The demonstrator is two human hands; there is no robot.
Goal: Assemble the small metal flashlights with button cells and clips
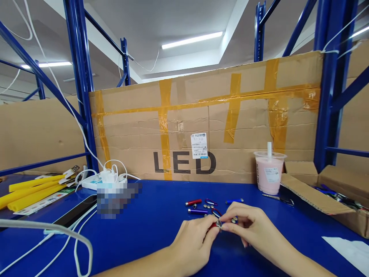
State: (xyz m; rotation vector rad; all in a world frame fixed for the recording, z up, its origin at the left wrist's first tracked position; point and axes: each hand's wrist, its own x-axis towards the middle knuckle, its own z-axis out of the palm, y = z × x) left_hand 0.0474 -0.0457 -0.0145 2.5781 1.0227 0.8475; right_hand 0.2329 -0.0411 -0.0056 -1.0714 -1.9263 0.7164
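Both my hands meet low at the centre of the blue table (161, 207). My left hand (193, 242) pinches a small red metal tube (213, 225), mostly hidden by the fingers. My right hand (248, 225) holds a small silver end piece (219, 223) against the tube's tip. Just beyond the hands lie a red tube (193, 202), a purple tube (197, 211), a blue tube (234, 201), a carabiner clip (211, 202) and several tiny button cells (208, 206).
A pink drink cup (269, 173) with a straw stands at the right, beside an open cardboard box (323, 192) of parts. A taped cardboard wall (201, 127) marked LED backs the table. At the left are a white power strip (100, 181), cables, a phone (75, 215) and yellow foam tubes (31, 190).
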